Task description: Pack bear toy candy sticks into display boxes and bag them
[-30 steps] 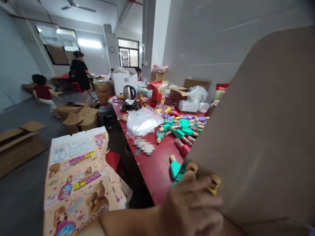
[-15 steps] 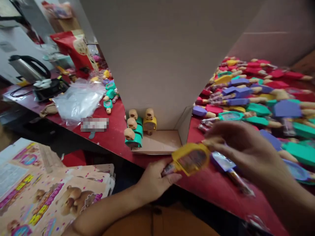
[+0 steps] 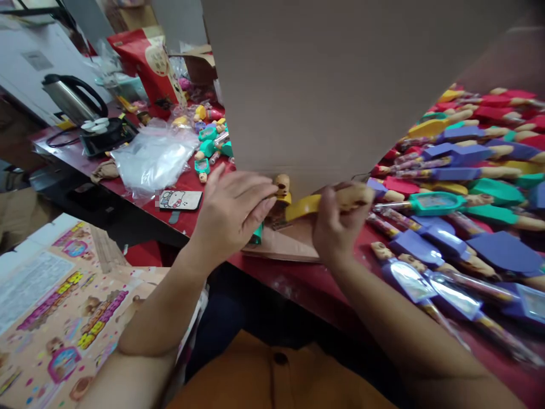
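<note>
My right hand (image 3: 336, 238) is closed round the bear-shaped end of a yellow bear-headed toy (image 3: 303, 208), tilted over the low front of a cardboard box (image 3: 298, 244). My left hand (image 3: 230, 216) lies with fingers stretched out over the box's left side, holding nothing I can see. Beyond its fingertips stands another yellow toy with a bear head (image 3: 282, 186). A bit of a green toy (image 3: 256, 234) shows under the left hand; the rest of that row is hidden. The box's tall cardboard flap (image 3: 315, 85) rises behind.
Many bear-ended toys in purple, green and red (image 3: 502, 250) cover the red table on the right. To the left are a phone (image 3: 181, 200), clear plastic bags (image 3: 155, 159), a kettle (image 3: 72, 99) and a red packet (image 3: 149, 68). Printed cartons (image 3: 85, 307) lie at lower left.
The yellow toy has passed from my left hand to my right and moved up over the box. My left hand has let go and moved onto the toys at the box's left.
</note>
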The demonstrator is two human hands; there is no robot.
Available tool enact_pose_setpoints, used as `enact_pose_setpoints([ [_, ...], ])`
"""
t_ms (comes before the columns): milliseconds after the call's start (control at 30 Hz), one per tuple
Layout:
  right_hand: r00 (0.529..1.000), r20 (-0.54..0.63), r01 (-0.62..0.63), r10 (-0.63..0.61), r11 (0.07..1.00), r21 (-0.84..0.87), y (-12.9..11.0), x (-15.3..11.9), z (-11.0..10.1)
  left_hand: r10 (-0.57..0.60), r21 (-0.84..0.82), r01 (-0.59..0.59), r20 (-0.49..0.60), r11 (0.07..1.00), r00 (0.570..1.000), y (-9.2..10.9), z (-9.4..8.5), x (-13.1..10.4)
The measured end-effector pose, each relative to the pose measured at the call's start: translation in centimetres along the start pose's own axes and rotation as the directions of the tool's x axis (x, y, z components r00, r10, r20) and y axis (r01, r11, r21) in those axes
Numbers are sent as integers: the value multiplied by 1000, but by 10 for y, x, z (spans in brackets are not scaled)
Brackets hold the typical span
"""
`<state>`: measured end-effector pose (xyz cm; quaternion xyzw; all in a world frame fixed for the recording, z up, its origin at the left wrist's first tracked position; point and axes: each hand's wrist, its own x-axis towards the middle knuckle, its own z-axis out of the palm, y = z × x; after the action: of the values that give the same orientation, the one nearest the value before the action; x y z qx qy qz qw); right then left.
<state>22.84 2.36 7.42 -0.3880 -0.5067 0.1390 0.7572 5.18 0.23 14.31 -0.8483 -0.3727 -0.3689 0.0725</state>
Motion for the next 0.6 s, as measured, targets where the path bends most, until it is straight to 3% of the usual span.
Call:
enact_pose_setpoints([
  [67, 988, 124, 102, -95, 993, -56, 6, -9, 5, -14, -21, 16, 115, 1000, 993, -9, 11, 5],
  [167, 931, 279, 273, -237, 957, -98, 8, -12, 8, -59, -10, 61, 145, 998, 988, -10, 23, 4],
  [267, 893, 357, 349, -274, 923, -164, 12, -7, 17, -95, -8, 98, 172, 995, 981, -6, 23, 1],
  [433, 820, 477, 510, -315, 781, -361, 17, -15, 35, -99, -22, 105, 169, 994, 981, -6, 20, -3],
  [533, 800, 522, 512, -296, 790, -338, 11, -14, 22, -85, 2, 86, 142, 996, 986, -11, 23, -6],
  [600, 812, 489, 519, -318, 776, -358, 9, 1, -1, -66, 16, 64, 119, 998, 991, -14, 26, -7],
])
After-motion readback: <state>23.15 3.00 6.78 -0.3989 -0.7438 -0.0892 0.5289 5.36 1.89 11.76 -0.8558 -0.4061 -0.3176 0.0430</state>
